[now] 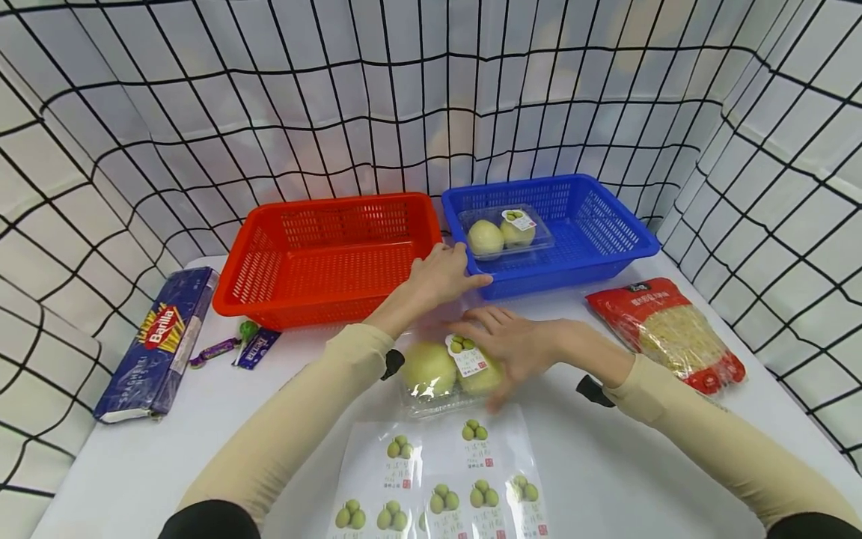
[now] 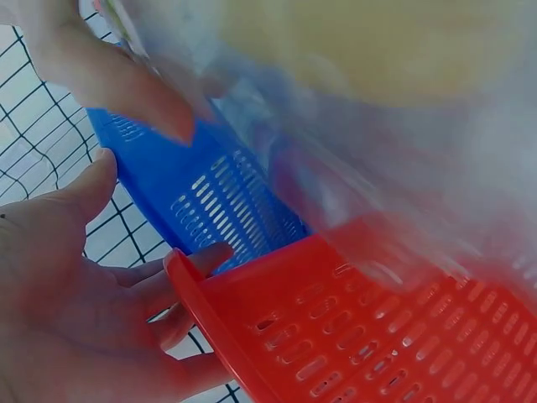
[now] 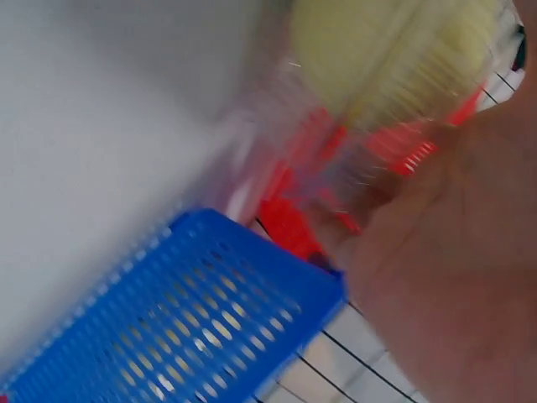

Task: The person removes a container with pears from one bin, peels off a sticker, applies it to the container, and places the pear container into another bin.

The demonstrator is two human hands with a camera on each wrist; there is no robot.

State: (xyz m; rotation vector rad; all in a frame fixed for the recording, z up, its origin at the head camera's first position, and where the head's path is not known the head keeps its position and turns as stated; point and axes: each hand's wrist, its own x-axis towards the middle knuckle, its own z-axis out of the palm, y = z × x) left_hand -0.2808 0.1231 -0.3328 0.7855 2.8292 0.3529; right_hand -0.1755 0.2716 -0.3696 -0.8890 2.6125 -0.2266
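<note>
A clear plastic box of two round, pale green pears (image 1: 431, 372) sits mid-table, a white pear label (image 1: 470, 359) on its lid. My right hand (image 1: 521, 346), blurred, holds its right end, thumb at the near side and fingers at the far side. The left hand (image 1: 441, 273) is at the gap between the red basket (image 1: 323, 307) and the blue basket (image 1: 552, 281). Its fingers are loosely spread around the basket corners in the left wrist view, the thumb by the blue rim. Another labelled pear box (image 1: 508, 230) lies inside the blue basket.
Clear-backed sheets of pear labels (image 1: 441, 471) lie at the front. On the left are a blue Barilla spaghetti box (image 1: 158, 337), a purple-wrapped candy (image 1: 215, 351), a green lollipop (image 1: 248, 330) and a dark blue packet (image 1: 258, 349). A red bag (image 1: 667, 333) is at right. Black netting (image 1: 444, 112) surrounds the table.
</note>
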